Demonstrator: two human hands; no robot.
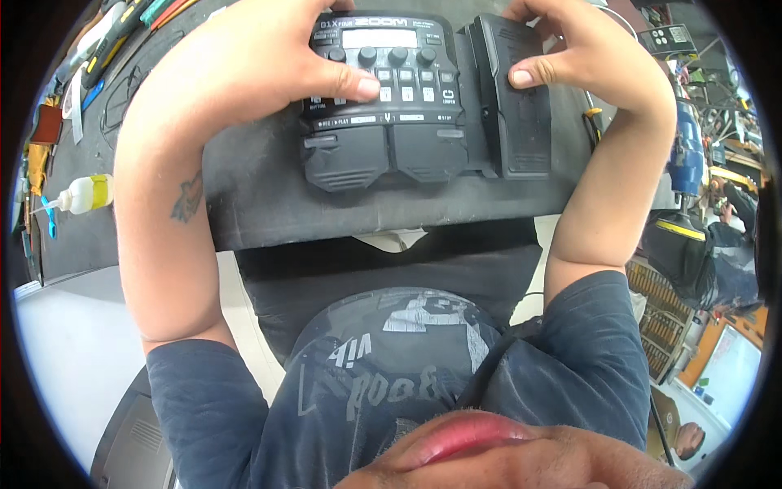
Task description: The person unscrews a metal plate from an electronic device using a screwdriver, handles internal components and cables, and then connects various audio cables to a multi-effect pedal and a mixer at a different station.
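Note:
A black guitar multi-effects pedal (346,171) lies face up on the dark workbench mat, near the bench's front edge. Along its top run a pale display, a row of round knobs and small light buttons, with two footswitches below. My left hand (281,61) grips its left side, the thumb resting across the buttons and the other fingers mostly hidden behind the far edge. On the right, my right hand (582,61) clasps the ribbed expression treadle (521,134), its thumb on the treadle's upper face and its fingers round the far edge.
A white squeeze bottle (88,194) with a yellow label lies left of my forearm. Hand tools and cables spread over the bench's far left. At the right are a small grey device (668,39), a blue cylindrical object (686,147) and a person (691,440) farther off.

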